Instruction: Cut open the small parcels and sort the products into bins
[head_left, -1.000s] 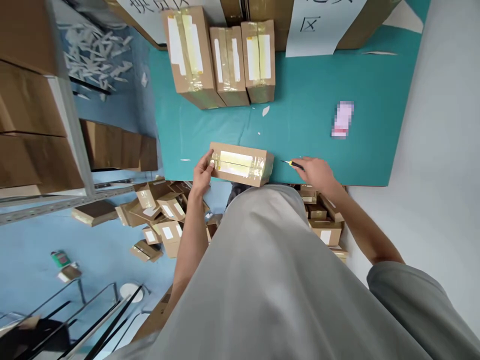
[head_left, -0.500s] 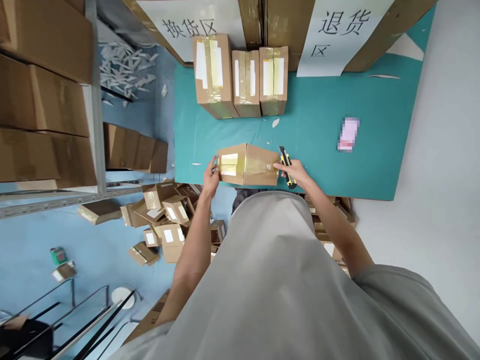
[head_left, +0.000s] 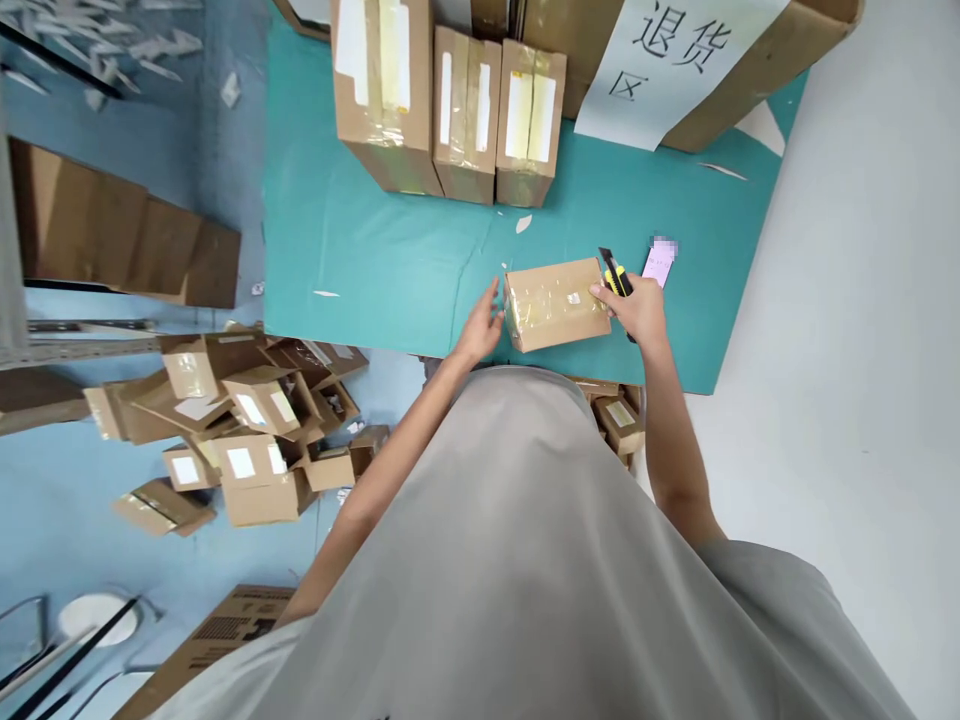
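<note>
A cardboard box (head_left: 561, 312) with clear tape across its upper face is at the front of the green tabletop. My right hand (head_left: 643, 308) grips a black and yellow utility knife (head_left: 618, 278), which points away from me. The thumb of that hand lies on the box's right end. At the box's left end is my left hand (head_left: 482, 325), its fingers apart and holding nothing; whether the fingertips touch the cardboard I cannot tell.
Three taped boxes (head_left: 465, 115) stand in a row at the back of the green table (head_left: 360, 255). A sheet with handwriting (head_left: 667, 70) hangs on a large carton. Right of my hand lies a phone (head_left: 658, 264). Several opened boxes (head_left: 255, 462) are heaped on the floor at left.
The box has been turned over from its labelled face to its taped face and moved to the right. My left hand has loosened from it. The knife stays in my right hand.
</note>
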